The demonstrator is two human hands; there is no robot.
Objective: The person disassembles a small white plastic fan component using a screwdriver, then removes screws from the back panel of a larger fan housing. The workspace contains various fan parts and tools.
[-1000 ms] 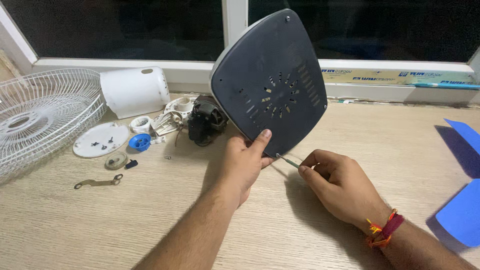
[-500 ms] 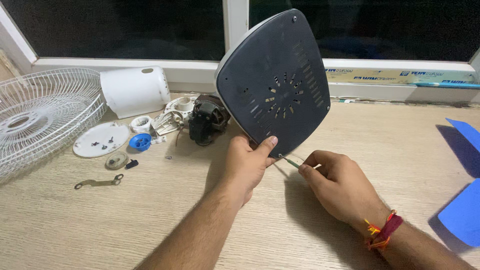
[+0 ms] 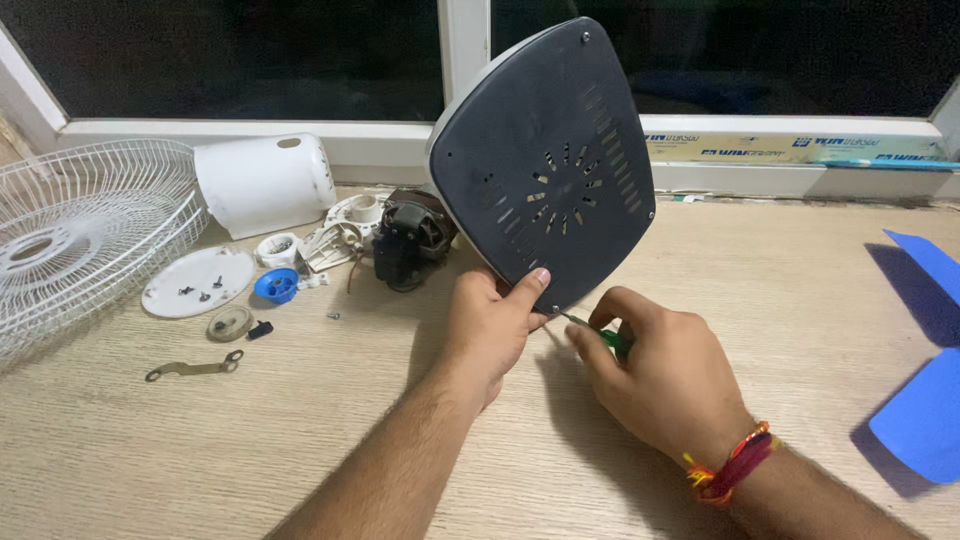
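Note:
My left hand (image 3: 492, 325) grips the lower edge of a dark grey fan base plate (image 3: 545, 165), holding it tilted upright on the wooden table with its vented underside facing me. My right hand (image 3: 660, 375) holds a small green-handled screwdriver (image 3: 598, 333); its thin tip points at the plate's bottom corner, right by my left thumb. A red and yellow thread band (image 3: 733, 467) circles my right wrist.
Left of the plate lie a black fan motor (image 3: 408, 245), a white motor housing (image 3: 265, 185), a white wire fan guard (image 3: 75, 235), a white round cover (image 3: 198, 282), a blue cap (image 3: 276, 286), a metal bracket (image 3: 195, 368) and small screws. Blue fan blades (image 3: 925, 395) lie at right. A window ledge (image 3: 780, 152) runs behind.
The base plate has been tipped a little more upright and shifted right. My right hand has brought the screwdriver tip closer to the plate's bottom corner.

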